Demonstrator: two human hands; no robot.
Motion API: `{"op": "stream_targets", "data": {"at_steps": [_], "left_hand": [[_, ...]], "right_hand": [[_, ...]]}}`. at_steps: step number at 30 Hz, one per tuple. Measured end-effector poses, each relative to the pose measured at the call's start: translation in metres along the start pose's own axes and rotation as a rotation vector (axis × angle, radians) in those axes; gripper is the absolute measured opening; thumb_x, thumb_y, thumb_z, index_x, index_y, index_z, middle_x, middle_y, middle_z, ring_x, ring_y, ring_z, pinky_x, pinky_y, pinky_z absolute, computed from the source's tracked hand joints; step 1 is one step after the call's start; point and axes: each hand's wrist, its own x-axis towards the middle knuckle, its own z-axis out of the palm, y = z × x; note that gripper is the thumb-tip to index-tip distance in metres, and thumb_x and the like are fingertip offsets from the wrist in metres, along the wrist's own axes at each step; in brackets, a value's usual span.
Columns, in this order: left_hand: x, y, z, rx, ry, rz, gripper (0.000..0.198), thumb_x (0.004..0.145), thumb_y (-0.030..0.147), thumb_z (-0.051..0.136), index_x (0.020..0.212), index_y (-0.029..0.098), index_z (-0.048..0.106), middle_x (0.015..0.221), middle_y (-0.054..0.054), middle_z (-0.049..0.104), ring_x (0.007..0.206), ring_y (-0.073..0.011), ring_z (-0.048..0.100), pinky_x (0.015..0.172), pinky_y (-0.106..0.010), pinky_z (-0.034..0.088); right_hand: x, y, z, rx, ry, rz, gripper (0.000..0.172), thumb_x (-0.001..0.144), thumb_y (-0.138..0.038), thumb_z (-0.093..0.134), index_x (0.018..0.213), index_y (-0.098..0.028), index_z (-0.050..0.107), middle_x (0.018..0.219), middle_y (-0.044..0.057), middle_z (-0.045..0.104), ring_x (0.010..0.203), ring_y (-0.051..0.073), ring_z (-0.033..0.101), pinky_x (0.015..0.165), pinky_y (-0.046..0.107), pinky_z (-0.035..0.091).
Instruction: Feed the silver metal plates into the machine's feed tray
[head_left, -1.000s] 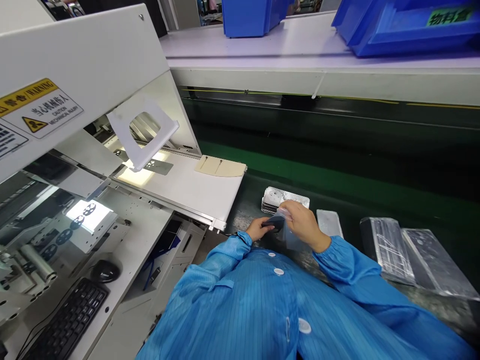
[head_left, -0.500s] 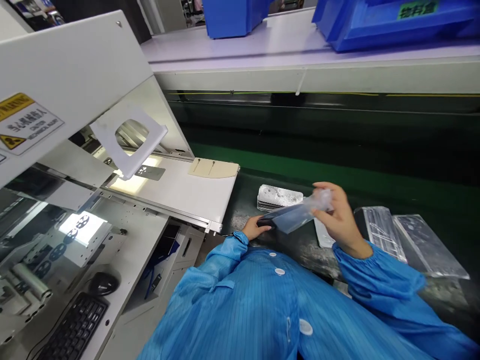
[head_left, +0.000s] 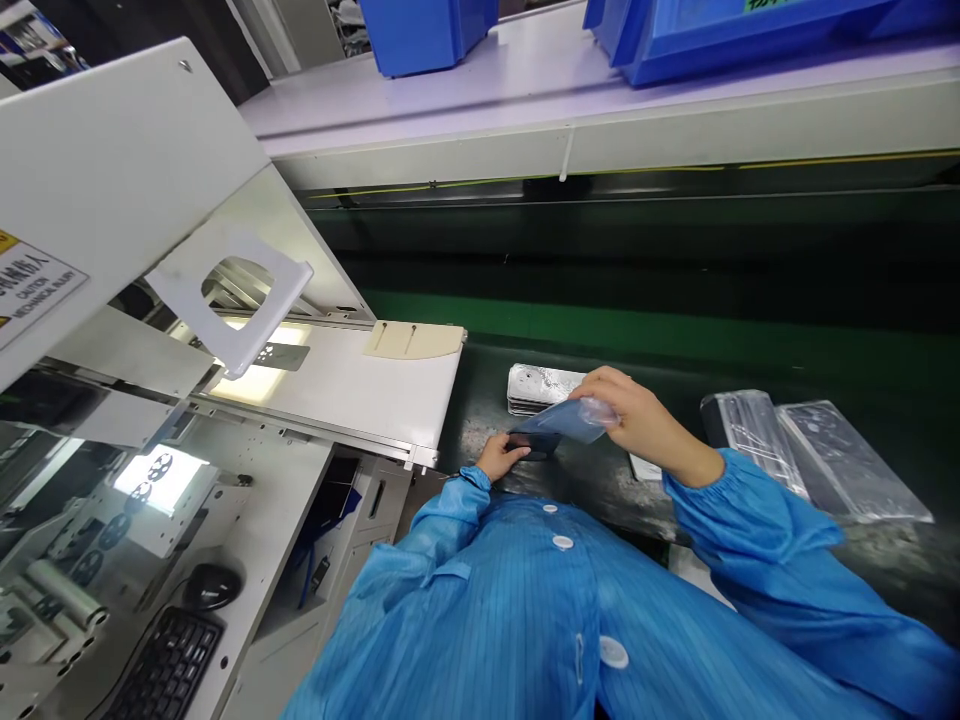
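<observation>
My left hand [head_left: 498, 458] is closed on the near left end of a thin dark panel [head_left: 535, 446], thumb on top. Clear bluish plastic film [head_left: 571, 420] rises at a slant from the panel's right part, and my right hand [head_left: 628, 412] pinches its crumpled upper end. Whether it is a loose sheet or a sleeve I cannot tell. Just behind both hands lies a stack of silvery flat plates [head_left: 541, 384], partly covered by the film and my right hand. A pale flat piece [head_left: 645, 467] shows below my right wrist.
Two plastic-wrapped packs, a left pack [head_left: 756, 432] and a right pack [head_left: 851, 460], lie on the dark work surface to the right. On the left stands a white machine with a light-coloured platform [head_left: 382, 390]. A shelf edge [head_left: 637, 140] with blue bins [head_left: 427, 35] runs across the back.
My right hand has moved left, nearer my left hand, bringing the film with it. The film now bends up more steeply and more of the dark panel shows. The camera view has shifted slightly.
</observation>
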Motion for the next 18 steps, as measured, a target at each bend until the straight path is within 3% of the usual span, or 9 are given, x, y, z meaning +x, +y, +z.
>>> {"op": "stream_targets", "data": {"at_steps": [4,7,10,14,18], "left_hand": [[0.0,0.002,0.001,0.008,0.012,0.031,0.032,0.067,0.017,0.07,0.098,0.016,0.064,0.093,-0.004,0.071,0.088,-0.0167,0.063,0.087,-0.032,0.048],[-0.001,0.003,0.002,0.017,0.009,0.038,0.015,0.069,0.016,0.067,0.085,0.015,0.066,0.083,-0.002,0.07,0.084,-0.0166,0.063,0.085,-0.031,0.047],[-0.001,0.003,0.002,0.016,0.014,0.026,0.008,0.069,0.017,0.067,0.076,0.015,0.065,0.076,-0.001,0.069,0.079,-0.0163,0.063,0.082,-0.031,0.048],[0.0,0.002,0.0,0.011,0.037,0.007,0.011,0.069,0.022,0.069,0.075,0.015,0.064,0.075,-0.001,0.07,0.077,-0.0156,0.063,0.08,-0.03,0.049],[0.004,0.001,-0.001,0.026,0.049,-0.009,0.016,0.065,0.025,0.072,0.075,0.015,0.064,0.076,-0.002,0.07,0.076,-0.0159,0.064,0.078,-0.031,0.05]], "right_hand": [[0.007,0.007,0.021,-0.027,-0.175,-0.084,0.048,0.059,0.003,0.04,0.091,-0.022,0.065,0.085,0.005,0.06,0.085,0.019,0.057,0.075,0.034,0.048],[0.009,0.012,0.037,-0.046,-0.098,-0.08,0.044,0.062,0.003,0.04,0.089,-0.022,0.066,0.086,0.006,0.062,0.085,0.02,0.057,0.075,0.036,0.048],[0.012,0.007,0.028,-0.048,0.108,-0.043,0.037,0.069,-0.001,0.042,0.088,-0.023,0.065,0.09,0.006,0.061,0.088,0.021,0.058,0.077,0.038,0.048],[0.012,-0.016,-0.018,-0.109,0.468,0.031,0.03,0.074,-0.004,0.046,0.086,-0.024,0.065,0.09,0.006,0.06,0.089,0.021,0.058,0.079,0.039,0.048],[-0.028,-0.015,-0.065,-0.045,0.781,0.239,0.013,0.077,-0.011,0.058,0.081,-0.022,0.065,0.095,0.008,0.065,0.094,0.023,0.06,0.086,0.042,0.046]]}}
